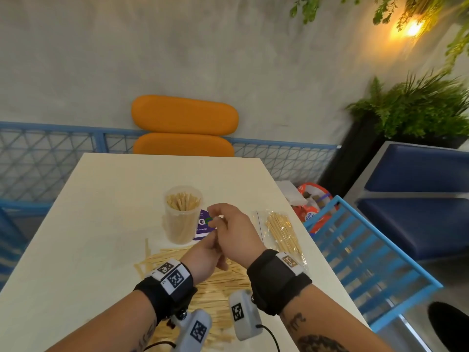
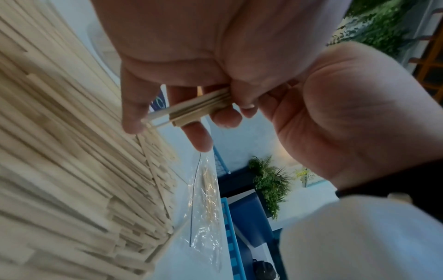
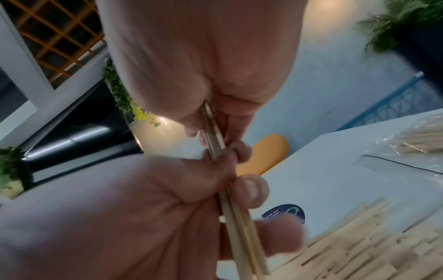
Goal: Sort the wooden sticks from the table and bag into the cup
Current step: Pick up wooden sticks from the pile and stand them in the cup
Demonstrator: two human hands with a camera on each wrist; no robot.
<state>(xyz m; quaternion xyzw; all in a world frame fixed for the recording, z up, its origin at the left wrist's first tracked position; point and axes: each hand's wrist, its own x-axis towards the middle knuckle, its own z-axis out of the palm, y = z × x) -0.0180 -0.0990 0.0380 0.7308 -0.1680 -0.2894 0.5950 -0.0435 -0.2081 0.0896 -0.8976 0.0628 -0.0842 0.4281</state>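
- While both hands meet above the table [image 1: 106,199], I log the left hand [image 1: 203,257] with fingers curled round a small bundle of sticks [image 2: 199,109], palm turned inward, wrist band toward the head camera.
- Right hand [image 1: 234,232]: raised just beside the left, touching it, thumb and fingers pinching the same bundle from above; the right wrist view shows the sticks running between the fingers of both hands.
- Bundle: several thin, pale, flat wooden sticks, lying parallel and roughly flush at the end seen by the left wrist camera; exact count I cannot tell.
- Cup [image 1: 183,214]: clear plastic, upright, near the middle of the table, just beyond the hands, already packed with sticks standing on end.
- Loose pile of sticks [image 1: 218,295]: spread on the table beneath and in front of both wrists.
- Bag [image 1: 281,232]: clear plastic, flat on the table at the right edge, sticks inside.
- Purple card [image 1: 203,224]: on the table beside the cup, partly covered by the right hand.
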